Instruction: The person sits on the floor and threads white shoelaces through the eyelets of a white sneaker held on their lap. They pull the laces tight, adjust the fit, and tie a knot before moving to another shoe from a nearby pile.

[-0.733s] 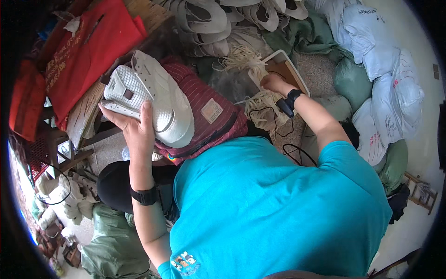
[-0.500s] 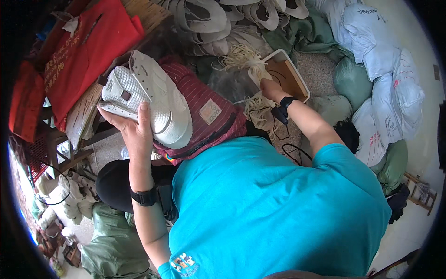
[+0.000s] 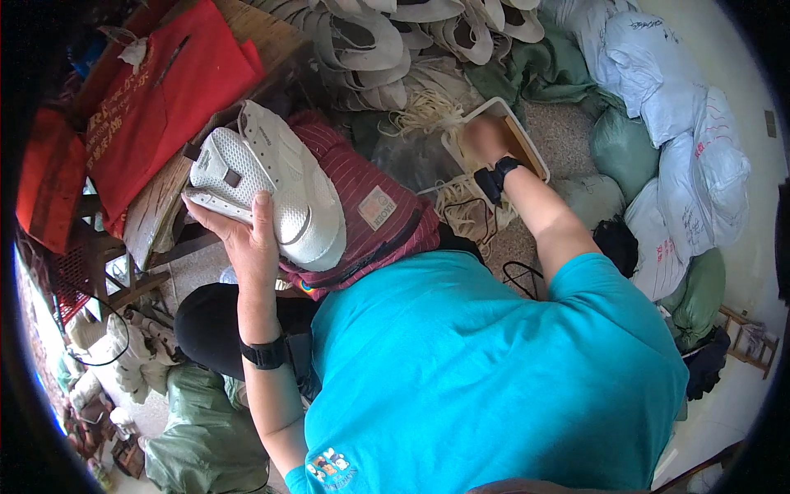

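Observation:
My left hand (image 3: pixel 247 235) holds a white mesh sneaker (image 3: pixel 267 185) from below, sole side toward me, over a dark red striped bag (image 3: pixel 374 218) on my lap. My right hand (image 3: pixel 485 136) reaches forward into a white rectangular box (image 3: pixel 494 111) with a brown inside. Whether its fingers hold anything there I cannot tell. Cream-coloured laces (image 3: pixel 428 111) lie in a tangle just left of the box, and more laces (image 3: pixel 465 210) lie under my right forearm.
A pile of white shoe uppers (image 3: pixel 387 37) lies beyond the box. A red cloth bag (image 3: pixel 164 90) rests on a wooden bench (image 3: pixel 160 210) at the left. Stuffed white sacks (image 3: pixel 691 148) and green sacks (image 3: pixel 621 140) line the right side. A green sack (image 3: pixel 197 436) sits at lower left.
My right hand has moved forward from the box's near edge into the box. The sneaker in my left hand has shifted slightly toward the bag.

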Action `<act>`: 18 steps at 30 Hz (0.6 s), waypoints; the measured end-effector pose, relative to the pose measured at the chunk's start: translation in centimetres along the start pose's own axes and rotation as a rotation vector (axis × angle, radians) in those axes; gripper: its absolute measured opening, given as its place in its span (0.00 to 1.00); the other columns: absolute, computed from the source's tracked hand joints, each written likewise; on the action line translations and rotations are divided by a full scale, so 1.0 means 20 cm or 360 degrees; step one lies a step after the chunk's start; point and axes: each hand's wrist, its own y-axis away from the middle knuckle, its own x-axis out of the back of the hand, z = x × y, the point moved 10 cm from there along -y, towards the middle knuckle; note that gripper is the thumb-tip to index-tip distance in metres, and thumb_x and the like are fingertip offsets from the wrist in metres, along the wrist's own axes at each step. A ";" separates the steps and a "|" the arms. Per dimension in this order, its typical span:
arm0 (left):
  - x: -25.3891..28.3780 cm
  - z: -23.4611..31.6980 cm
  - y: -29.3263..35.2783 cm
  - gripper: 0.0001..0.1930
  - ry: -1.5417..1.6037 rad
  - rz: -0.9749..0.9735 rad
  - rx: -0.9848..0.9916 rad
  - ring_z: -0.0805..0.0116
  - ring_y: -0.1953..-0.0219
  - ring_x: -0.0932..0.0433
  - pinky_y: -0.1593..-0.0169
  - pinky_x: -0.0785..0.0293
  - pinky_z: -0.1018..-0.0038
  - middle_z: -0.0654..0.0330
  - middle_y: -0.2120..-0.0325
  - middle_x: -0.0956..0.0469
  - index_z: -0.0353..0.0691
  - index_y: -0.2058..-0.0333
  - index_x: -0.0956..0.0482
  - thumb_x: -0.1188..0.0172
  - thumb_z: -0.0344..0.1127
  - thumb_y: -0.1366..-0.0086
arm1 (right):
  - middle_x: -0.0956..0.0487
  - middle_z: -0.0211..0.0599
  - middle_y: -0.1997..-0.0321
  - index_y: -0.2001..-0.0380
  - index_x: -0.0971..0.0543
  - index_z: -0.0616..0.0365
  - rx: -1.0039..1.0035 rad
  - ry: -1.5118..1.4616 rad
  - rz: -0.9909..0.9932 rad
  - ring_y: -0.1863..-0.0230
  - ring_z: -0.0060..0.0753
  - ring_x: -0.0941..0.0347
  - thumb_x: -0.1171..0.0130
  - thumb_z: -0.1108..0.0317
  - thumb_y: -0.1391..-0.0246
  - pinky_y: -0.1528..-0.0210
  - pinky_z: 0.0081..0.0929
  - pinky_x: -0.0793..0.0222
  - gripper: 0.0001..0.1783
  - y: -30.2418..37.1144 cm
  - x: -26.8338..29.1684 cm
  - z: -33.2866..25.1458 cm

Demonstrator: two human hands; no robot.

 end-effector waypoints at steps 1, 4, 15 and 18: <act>0.00 0.00 0.00 0.57 0.0020 -0.0003 0.0006 0.46 0.26 0.57 0.26 0.60 0.59 0.35 0.29 0.61 0.37 0.30 0.80 0.38 0.47 0.33 | 0.17 0.52 0.59 0.59 0.18 0.59 0.0087 0.0101 0.0119 0.55 0.54 0.21 0.38 0.62 0.48 0.54 0.45 0.26 0.15 -0.01 0.02 -0.04; 0.01 0.01 0.01 0.57 0.0052 -0.0026 0.0022 0.47 0.26 0.57 0.26 0.60 0.59 0.36 0.29 0.62 0.37 0.30 0.79 0.38 0.45 0.33 | 0.18 0.53 0.60 0.63 0.19 0.60 -0.0058 0.0169 0.0006 0.55 0.56 0.22 0.36 0.60 0.49 0.54 0.46 0.26 0.15 -0.04 -0.03 -0.04; 0.22 0.42 0.11 0.40 -0.0685 0.0455 -0.0728 0.44 0.32 0.43 0.30 0.45 0.55 0.43 0.35 0.43 0.35 0.35 0.38 0.29 0.33 0.44 | 0.22 0.34 0.73 0.64 0.24 0.60 -0.0355 -0.1380 -0.0454 0.79 0.19 0.33 0.46 0.66 0.40 0.79 0.25 0.36 0.08 0.10 0.11 -0.33; 0.17 0.55 0.15 0.31 -0.0225 0.0081 -0.0894 0.56 0.47 0.24 0.45 0.28 0.65 0.47 0.42 0.30 0.35 0.38 0.33 0.35 0.25 0.41 | 0.21 0.30 0.70 0.57 0.25 0.59 -0.0089 -0.1130 -0.0970 0.77 0.14 0.34 0.48 0.67 0.36 0.75 0.19 0.37 0.09 0.42 0.29 -1.00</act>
